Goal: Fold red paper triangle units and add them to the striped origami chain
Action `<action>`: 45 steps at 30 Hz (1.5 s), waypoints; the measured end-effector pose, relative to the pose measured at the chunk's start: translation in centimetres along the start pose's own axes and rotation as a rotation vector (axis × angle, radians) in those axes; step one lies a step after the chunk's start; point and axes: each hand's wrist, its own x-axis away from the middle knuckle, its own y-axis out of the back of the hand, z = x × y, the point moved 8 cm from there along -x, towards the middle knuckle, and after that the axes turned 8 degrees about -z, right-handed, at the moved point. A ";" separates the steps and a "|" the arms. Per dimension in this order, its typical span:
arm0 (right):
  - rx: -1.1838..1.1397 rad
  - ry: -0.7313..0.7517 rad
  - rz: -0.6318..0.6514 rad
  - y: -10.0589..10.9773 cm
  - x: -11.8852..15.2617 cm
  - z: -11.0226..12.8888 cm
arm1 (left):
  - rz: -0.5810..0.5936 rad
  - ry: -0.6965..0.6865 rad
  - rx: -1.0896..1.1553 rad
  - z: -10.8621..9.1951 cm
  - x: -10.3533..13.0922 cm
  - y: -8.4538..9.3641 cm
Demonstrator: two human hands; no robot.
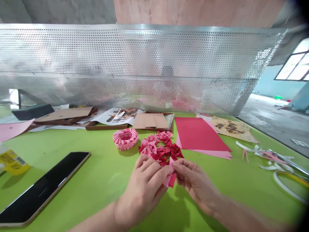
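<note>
Folded paper (171, 181), pink and red, angular, pinched in hands (146, 183).

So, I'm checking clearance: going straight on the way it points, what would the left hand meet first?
Beyond the folded pink paper it holds, the left hand would probably meet the right hand, though depth is unclear.

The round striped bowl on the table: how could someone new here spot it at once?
On the bright green table, look past the left hand, just left of the heap of folded red and pink pieces. The round bowl sits there. Its swirling pink-and-white rim around a hollow middle sets it apart from that spiky heap.
</note>
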 end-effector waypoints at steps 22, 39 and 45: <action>0.654 0.568 0.116 -1.9 2.1 4.9 | 0.007 1.148 1.009 5.8 3.1 -3.6; 0.826 1.110 0.135 -2.8 4.9 6.9 | 0.001 1.082 1.057 5.5 3.0 -3.3; 0.830 1.177 0.107 -2.6 5.6 7.8 | 0.143 0.959 0.925 4.7 2.6 -3.1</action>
